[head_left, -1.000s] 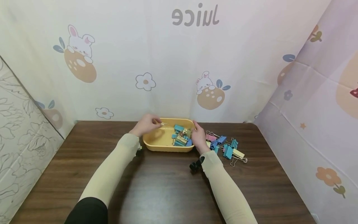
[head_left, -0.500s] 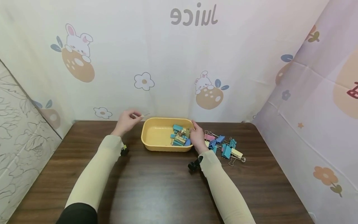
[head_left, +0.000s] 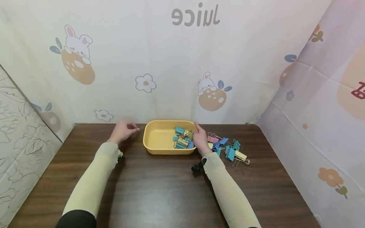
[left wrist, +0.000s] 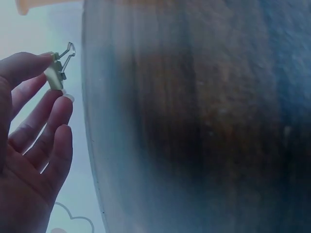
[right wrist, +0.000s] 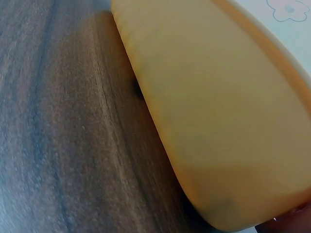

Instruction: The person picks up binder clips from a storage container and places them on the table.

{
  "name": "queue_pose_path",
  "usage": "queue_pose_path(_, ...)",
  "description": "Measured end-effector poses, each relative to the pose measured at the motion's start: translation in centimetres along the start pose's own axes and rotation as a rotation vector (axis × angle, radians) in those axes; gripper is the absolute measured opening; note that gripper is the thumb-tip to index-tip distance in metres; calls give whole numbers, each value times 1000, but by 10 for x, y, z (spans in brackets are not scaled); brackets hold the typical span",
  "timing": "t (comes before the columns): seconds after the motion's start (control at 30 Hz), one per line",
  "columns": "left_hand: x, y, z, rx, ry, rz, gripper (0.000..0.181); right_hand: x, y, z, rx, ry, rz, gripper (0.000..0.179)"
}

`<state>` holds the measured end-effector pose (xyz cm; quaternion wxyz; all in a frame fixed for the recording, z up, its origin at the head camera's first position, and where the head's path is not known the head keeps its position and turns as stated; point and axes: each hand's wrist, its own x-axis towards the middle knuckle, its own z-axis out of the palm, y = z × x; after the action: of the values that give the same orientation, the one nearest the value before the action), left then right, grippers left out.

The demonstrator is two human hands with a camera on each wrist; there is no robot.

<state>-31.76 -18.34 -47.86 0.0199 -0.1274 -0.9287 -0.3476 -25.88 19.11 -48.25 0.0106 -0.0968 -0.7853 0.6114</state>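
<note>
Now | left hand pinches small clip | right hand seemingly grips tray rim

Makeshift tabletop recording booth: a dark wooden table enclosed on three sides by cartoon-printed fabric sheets showing rabbits, flowers and mirrored "Juice" lettering.

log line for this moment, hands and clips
left hand pinches small binder clip left of yellow tray | right hand on tray's right end | loose clips right of tray
</note>
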Motion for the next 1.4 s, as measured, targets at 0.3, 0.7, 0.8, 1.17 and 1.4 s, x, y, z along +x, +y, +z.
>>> queue_pose_path(0.3, -1, -6, 6, 70, -52, -60, 20, -4, 2, 1, 21, 14, -32, 52)
queue_pose_path(0.7, 0, -9, 5, 68, -76, -77, 22, 0, 0, 1, -17, 5, -23, 52)
queue_pose_path(0.8, -2, -9, 2, 21, -69, -80, 25, 0, 0, 1, -15, -2, -19, 52)
queue_pose_path(1.17, 10, 30, -10, -159, -33, 6, 26, 0, 1, 0, -10, 7, -30, 52)
queue_pose_path(1.4, 19, 72, -6, -173, -77, 78, 21, 0, 0, 1, -6, 0, -26, 52)
